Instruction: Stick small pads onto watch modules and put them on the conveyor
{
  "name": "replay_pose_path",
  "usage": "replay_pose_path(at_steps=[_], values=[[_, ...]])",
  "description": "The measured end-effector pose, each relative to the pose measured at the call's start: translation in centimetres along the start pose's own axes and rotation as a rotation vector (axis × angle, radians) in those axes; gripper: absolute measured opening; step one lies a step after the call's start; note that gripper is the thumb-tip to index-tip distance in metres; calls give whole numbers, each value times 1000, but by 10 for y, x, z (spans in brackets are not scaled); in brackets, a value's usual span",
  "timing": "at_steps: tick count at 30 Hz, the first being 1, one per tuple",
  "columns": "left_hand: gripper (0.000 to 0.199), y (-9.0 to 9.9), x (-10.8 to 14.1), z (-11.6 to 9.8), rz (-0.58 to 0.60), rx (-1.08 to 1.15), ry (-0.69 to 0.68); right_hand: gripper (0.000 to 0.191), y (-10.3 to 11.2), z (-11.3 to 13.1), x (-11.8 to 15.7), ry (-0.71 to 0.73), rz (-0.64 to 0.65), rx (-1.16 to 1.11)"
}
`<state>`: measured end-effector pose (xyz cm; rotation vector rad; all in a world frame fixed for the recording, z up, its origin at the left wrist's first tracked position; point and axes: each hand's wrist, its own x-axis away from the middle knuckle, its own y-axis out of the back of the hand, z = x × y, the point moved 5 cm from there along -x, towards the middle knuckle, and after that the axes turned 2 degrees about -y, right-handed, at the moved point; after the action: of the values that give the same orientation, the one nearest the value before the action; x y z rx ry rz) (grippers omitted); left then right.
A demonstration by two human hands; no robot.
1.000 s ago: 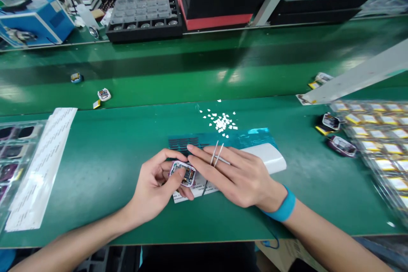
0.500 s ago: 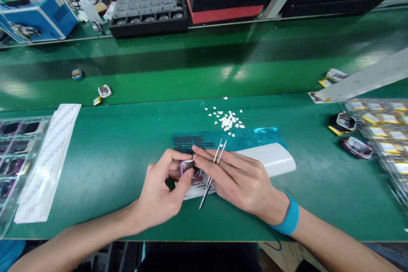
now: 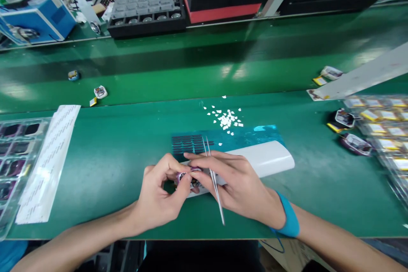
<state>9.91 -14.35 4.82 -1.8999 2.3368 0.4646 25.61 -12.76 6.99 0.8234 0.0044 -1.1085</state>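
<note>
My left hand (image 3: 162, 191) pinches a small purple electronic device housing (image 3: 194, 182), its inside showing circuitry in part. Fingers of both hands cover much of it. With its fingertips against that housing, my right hand (image 3: 244, 185) also keeps metal tweezers (image 3: 218, 199) tucked between its fingers, tips pointing away from me. Under the hands lies a white backing sheet (image 3: 270, 158), curled at its right end. Behind it is a teal film (image 3: 245, 138) carrying rows of thin dark strips (image 3: 188, 141). Small white pieces (image 3: 226, 120) are scattered just beyond the film.
A clear tray (image 3: 19, 159) of dark-screened parts and white paper strips (image 3: 52, 157) lie left. At right are a tray of yellow-edged parts (image 3: 387, 129), a purple housing (image 3: 355, 143) and a black one (image 3: 342, 118). A pale bar (image 3: 366, 72) juts in from the right.
Both hands have shifted slightly, my right fingers closing in over the housing. The tweezers have swung, so their rear end now points nearer my right wrist. Less of the housing shows.
</note>
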Motion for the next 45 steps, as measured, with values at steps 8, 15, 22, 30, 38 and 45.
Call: replay_pose_path(at_steps=[8, 15, 22, 30, 38, 45], values=[[21, -3, 0, 4, 36, 41, 36, 7, 5, -8, -6, -278, 48, -298], [19, 0, -9, 5, 141, 407, 241, 36, 26, 6, -7, 17, 27, -107], [19, -6, -14, 0, 623, -238, -213, 43, 60, -11, 0, -117, -93, -99], [30, -13, -8, 17, 672, -506, -305, 46, 41, -51, 46, -424, 60, -184], [29, -12, -10, 14, 634, -471, -341, 38, 37, -60, 52, -440, 17, -194], [30, -12, -9, 17, 637, -461, -318, 38, 37, -57, 51, -437, 87, -200]])
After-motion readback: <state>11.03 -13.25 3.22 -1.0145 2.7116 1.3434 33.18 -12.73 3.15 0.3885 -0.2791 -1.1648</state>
